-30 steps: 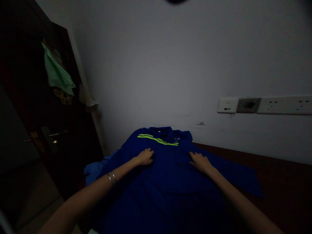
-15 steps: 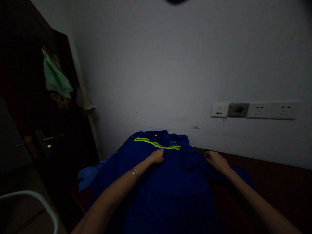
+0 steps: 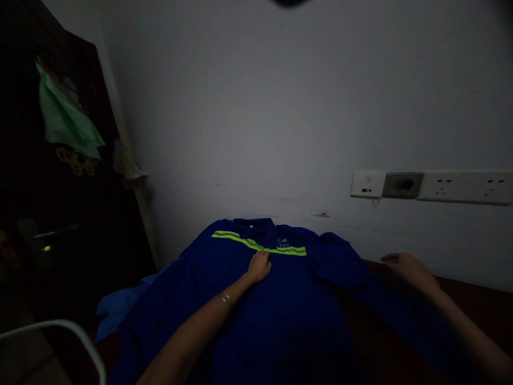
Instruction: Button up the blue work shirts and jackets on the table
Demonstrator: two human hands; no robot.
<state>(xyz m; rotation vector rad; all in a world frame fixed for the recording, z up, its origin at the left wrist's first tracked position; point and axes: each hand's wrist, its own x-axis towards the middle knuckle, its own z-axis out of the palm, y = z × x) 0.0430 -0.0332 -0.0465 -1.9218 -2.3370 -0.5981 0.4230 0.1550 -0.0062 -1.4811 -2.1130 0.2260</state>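
Note:
A dark blue work jacket [image 3: 280,299] lies spread out, front side up, with a yellow-green reflective stripe [image 3: 292,251] across its chest and its collar toward the wall. My left hand [image 3: 259,266] rests on the front of the jacket just below the stripe, fingers lying on the cloth. To the right, beyond the sleeve [image 3: 340,262], my right hand [image 3: 409,270] is raised with its fingers stretched out and nothing visible in them. The sleeve runs down to the right, and its lower end is dark and blurred under my right forearm.
A dark reddish table [image 3: 372,321] bears the jacket against a pale wall [image 3: 256,117] with sockets [image 3: 441,187]. Lighter blue cloth [image 3: 120,307] lies at the left. A dark door [image 3: 104,224] holds a green cloth [image 3: 66,115]. A white curved bar [image 3: 76,329] stands lower left.
My right hand has moved right, off the jacket's chest and past the sleeve, which has shifted. My left hand has slid toward the middle of the chest, near the stripe.

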